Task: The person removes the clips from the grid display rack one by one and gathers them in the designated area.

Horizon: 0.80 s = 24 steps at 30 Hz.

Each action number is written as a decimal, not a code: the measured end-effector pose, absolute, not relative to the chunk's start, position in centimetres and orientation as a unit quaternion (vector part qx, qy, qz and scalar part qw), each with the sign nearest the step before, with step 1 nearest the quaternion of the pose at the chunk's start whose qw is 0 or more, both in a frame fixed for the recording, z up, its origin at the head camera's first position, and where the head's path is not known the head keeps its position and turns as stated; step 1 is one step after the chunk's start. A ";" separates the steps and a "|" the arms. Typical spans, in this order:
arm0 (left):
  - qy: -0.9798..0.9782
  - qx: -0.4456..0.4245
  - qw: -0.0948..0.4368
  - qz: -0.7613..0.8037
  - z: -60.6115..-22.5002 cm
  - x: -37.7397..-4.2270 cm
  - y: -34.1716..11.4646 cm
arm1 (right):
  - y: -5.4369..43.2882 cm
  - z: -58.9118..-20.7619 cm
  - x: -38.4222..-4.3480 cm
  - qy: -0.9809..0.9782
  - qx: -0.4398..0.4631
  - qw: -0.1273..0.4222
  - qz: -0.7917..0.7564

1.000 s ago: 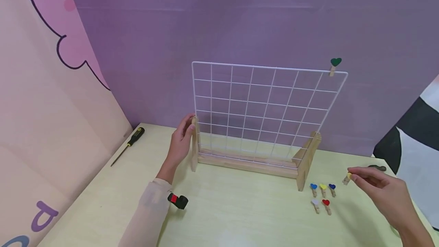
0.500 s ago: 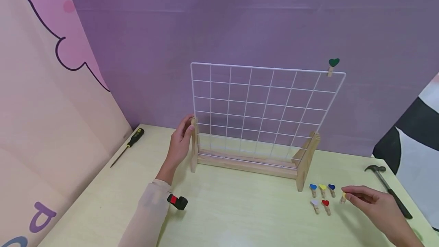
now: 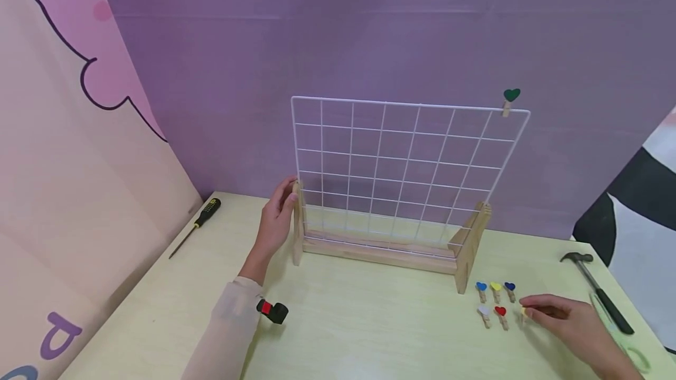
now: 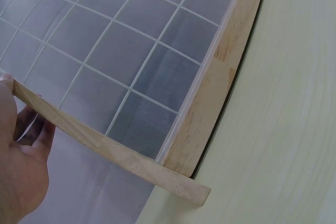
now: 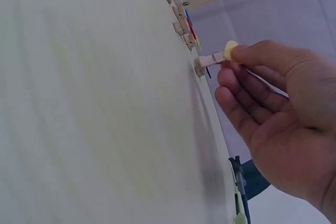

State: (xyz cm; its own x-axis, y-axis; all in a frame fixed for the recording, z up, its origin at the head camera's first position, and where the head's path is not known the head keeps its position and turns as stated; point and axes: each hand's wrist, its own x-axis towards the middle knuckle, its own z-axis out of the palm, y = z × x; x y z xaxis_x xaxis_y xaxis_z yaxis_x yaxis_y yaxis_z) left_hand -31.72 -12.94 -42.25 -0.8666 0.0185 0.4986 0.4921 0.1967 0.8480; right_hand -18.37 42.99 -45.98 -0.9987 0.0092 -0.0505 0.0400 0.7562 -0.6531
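Note:
My right hand [image 3: 573,327] pinches a small wooden clothespin [image 5: 211,60] with a pale yellow heart between thumb and fingertips. In the right wrist view its lower end is at or just above the tabletop; contact is unclear. Left of that hand lie heart clothespins: light blue [image 3: 481,287], yellow [image 3: 495,287], dark blue [image 3: 509,287], white [image 3: 483,311] and red [image 3: 500,311]. My left hand [image 3: 273,224] grips the left upright [image 4: 105,148] of a wooden stand. The stand holds a white wire grid [image 3: 412,104], and a green heart clothespin [image 3: 511,95] is clipped on its top rail.
Near the table's right edge lies a hammer [image 3: 615,312], beside a pale green looped handle [image 3: 640,359] partly behind my right hand. A screwdriver [image 3: 208,211] lies at the left edge. Behind the table hangs a purple backdrop [image 3: 338,40].
My right hand has come down and slightly left with the clothespin, towards the lower row of clothespins, uncovering the hammer. The left hand keeps its grip on the upright.

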 end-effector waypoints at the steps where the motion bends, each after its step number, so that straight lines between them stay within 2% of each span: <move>1: -0.747 -0.172 0.193 -0.612 -42.3 -31.7 -12.9 | 42.9 -46.1 -18.4 0.938 0.014 0.025 -0.346; 12: -0.755 -0.168 0.190 -0.605 -42.2 -31.7 -12.7 | 42.5 -47.0 -18.6 0.931 0.038 0.053 -0.358; 24: -0.756 -0.162 0.196 -0.603 -42.2 -31.9 -12.9 | 42.4 -47.8 -18.4 0.940 0.017 0.026 -0.340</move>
